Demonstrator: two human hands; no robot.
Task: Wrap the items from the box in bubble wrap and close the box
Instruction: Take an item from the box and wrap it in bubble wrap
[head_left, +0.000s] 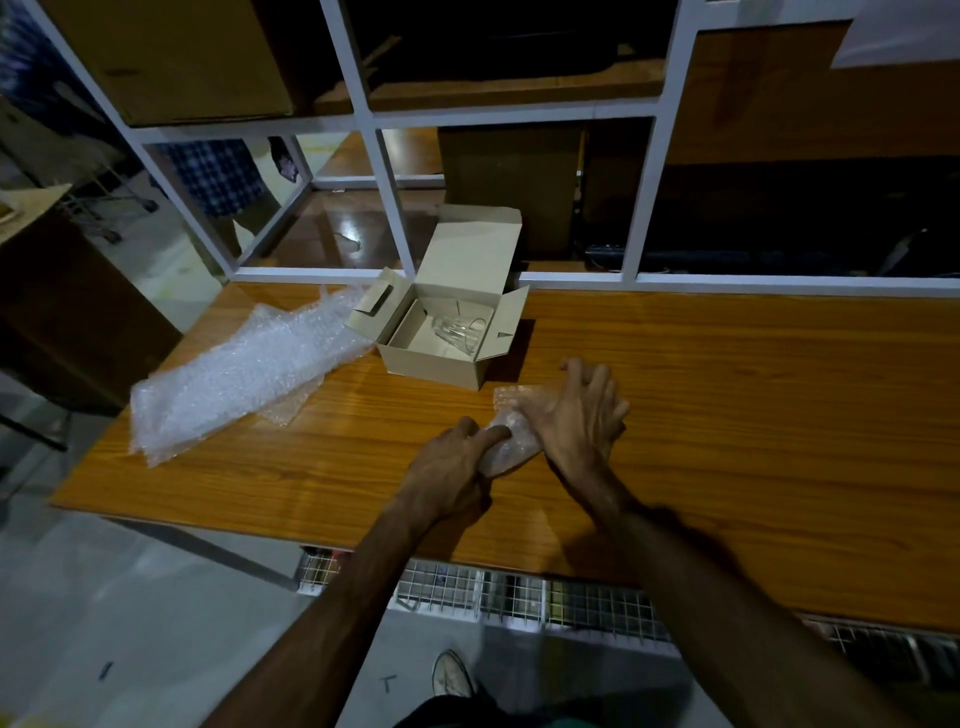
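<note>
An open cardboard box (431, 358) stands on the wooden table (727, 415), its lid flap up. Inside lies a clear drinking glass (462, 330) on its side. In front of the box, a bundle wrapped in bubble wrap (511, 441) rests on the table between both hands. My left hand (452, 467) grips its near end, the thumb along the wrap. My right hand (582, 415) lies over the far end, fingers spread and curved on the wrap. What is inside the bundle is hidden.
Loose sheets of bubble wrap (244, 374) lie left of the box. A white metal frame (395, 218) with shelves rises behind the table. Wire-mesh baskets (519, 597) hang under the front edge. A person in a checked shirt (218, 176) stands far left.
</note>
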